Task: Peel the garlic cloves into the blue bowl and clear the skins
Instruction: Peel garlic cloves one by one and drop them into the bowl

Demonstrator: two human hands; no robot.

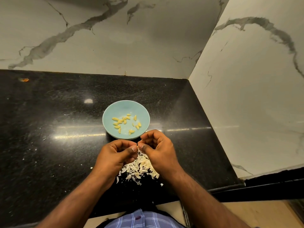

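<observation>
A light blue bowl (115, 107) sits on the black counter and holds several peeled yellow garlic cloves (125, 123). Just in front of it my left hand (115, 155) and my right hand (158, 148) meet fingertip to fingertip. Both pinch a small garlic clove (137, 146), of which only a pale sliver shows between the thumbs. Below the hands lies a heap of white garlic skins (141, 168) on the counter.
The black granite counter (57, 129) runs left, dusted with small skin flecks (35, 149). Marble walls stand behind and on the right, meeting in a corner. The counter's front edge is near my body, with a wooden surface (246, 211) lower right.
</observation>
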